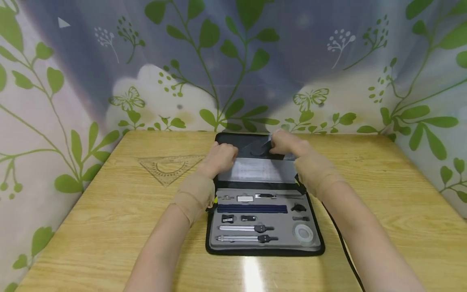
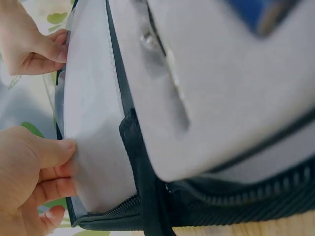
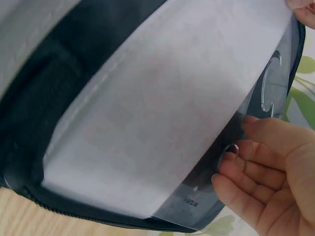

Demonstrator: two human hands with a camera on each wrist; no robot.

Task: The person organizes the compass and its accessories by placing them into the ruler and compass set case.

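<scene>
A black zip case (image 1: 265, 252) lies unfolded on the table, its lid at the back with a pale grey pocket (image 1: 260, 169). At the pocket's upper left edge, my left hand (image 1: 223, 156) pinches the rim between thumb and fingers, seen closer in the left wrist view (image 2: 37, 169). Over at the right of the lid, my right hand (image 1: 288, 142) holds a clear plastic drawing template (image 3: 199, 201) with curved cut-outs. The template's lower part is hidden behind the pocket. In the right wrist view, the right fingertips (image 3: 229, 169) touch it by a cut-out.
Grey foam in the case's near half holds two compasses (image 1: 246, 238), a blue pencil bundle (image 1: 251, 209), a sharpener (image 1: 228, 219), an eraser (image 1: 245, 198) and a white ring (image 1: 303, 233). A clear set square (image 1: 166, 174) lies left of the case. A black cable (image 1: 341, 239) runs along the right forearm.
</scene>
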